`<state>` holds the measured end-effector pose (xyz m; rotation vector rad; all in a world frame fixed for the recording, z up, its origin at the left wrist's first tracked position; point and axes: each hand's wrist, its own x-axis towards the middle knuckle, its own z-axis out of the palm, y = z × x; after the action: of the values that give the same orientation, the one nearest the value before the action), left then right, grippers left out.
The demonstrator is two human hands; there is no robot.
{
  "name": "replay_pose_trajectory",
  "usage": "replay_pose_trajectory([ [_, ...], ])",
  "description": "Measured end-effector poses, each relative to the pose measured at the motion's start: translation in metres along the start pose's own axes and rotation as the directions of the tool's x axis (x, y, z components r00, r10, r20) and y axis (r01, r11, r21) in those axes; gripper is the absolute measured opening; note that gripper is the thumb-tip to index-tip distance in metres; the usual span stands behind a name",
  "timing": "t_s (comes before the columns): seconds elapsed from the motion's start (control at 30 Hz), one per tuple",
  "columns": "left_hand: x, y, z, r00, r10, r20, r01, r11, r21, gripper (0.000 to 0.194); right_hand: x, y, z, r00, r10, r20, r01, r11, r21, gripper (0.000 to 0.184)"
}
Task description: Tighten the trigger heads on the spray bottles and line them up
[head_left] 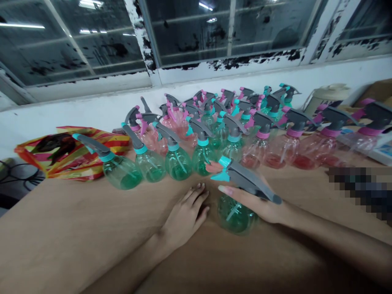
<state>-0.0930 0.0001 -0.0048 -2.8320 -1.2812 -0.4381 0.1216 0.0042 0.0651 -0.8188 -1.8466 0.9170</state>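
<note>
One green bottle is in the right hand, clamped near the neck, thumb on the near side, fingertips showing beyond. With that bottle as the clock's centre, its nozzle is at eleven and its grey lever slopes toward four. The left hand lies at nine, palm down on the table, holding nothing, fingers a little apart. A green row runs from just past nine round to twelve, a pink row from one to past two; a bag lies beyond the nine-o'clock end. Blur hides whether the bottle touches the table.

The neck hold looks sound; pressure is best put there, not on the trigger. Upright, smooth handling should calm the liquid. The left hand is near enough to steady the base, and slow moves would spare neighbouring bottles a knock.
</note>
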Motion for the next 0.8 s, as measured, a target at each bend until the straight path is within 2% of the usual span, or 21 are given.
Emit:
replay_pose_trajectory([
  [0.2, 0.0011, -0.0005, 0.0006, 1.0, -0.003, 0.027, 0.002, 1.0, 0.026, 0.032, -0.0005, 0.0014, -0.0001, 0.999, 0.022, 0.028, -0.024, 0.997, 0.077, 0.035],
  [0.33, 0.0004, -0.0005, 0.0011, 0.999, 0.0, 0.041, -0.002, 0.999, 0.04, 0.034, 0.0009, -0.0007, 0.0002, 0.999, 0.043, 0.029, -0.045, 0.995, 0.093, 0.027],
  [0.57, -0.0011, 0.0024, -0.0017, 0.997, -0.018, 0.076, 0.016, 1.0, 0.024, 0.045, 0.0009, 0.0003, -0.0004, 1.0, 0.008, 0.011, -0.008, 1.0, -0.007, 0.012],
  [0.8, -0.0006, 0.0037, -0.0051, 0.994, 0.005, 0.106, -0.008, 1.0, 0.023, 0.055, -0.0039, 0.0047, 0.0011, 0.998, 0.04, -0.05, -0.043, 0.997, -0.058, 0.017],
])
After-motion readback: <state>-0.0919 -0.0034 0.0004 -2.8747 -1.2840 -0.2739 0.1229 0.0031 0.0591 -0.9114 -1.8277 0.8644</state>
